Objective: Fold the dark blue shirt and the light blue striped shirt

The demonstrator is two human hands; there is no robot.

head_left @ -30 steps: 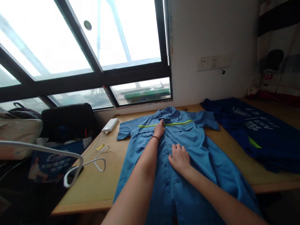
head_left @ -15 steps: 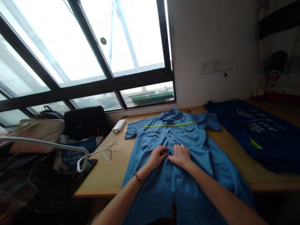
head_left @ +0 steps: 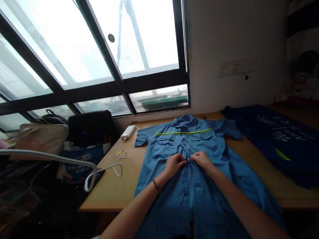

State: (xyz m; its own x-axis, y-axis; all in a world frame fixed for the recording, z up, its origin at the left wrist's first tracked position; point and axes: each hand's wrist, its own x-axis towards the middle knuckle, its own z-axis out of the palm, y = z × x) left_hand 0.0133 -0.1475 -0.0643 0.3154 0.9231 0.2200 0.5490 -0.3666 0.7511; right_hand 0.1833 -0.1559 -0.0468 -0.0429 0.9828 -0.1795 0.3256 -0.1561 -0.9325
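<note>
A blue short-sleeved work shirt (head_left: 161,179) with a yellow-green stripe across the chest lies face up, collar toward the window. Its front placket is parted below the chest, down to the hem. My left hand (head_left: 174,165) pinches the left front edge at the placket, with a beaded bracelet on that wrist. Close beside it, my right hand (head_left: 202,160) grips the right front edge with its fingertips. The fingertips of both hands nearly meet at mid-shirt. Whether a button sits between them is too small to tell.
The shirt rests on a wooden table (head_left: 107,196). A white power bank (head_left: 128,132) with a white cable (head_left: 117,169) is at the left. A dark blue shirt (head_left: 279,142) lies at the right. Bags (head_left: 40,139) crowd the left side below the window. A socket strip (head_left: 235,67) is on the wall.
My right hand has shifted slightly right and its fingers have drawn into a pinch. The placket between the hands shows a wider gap. The view has turned a little to the left.
</note>
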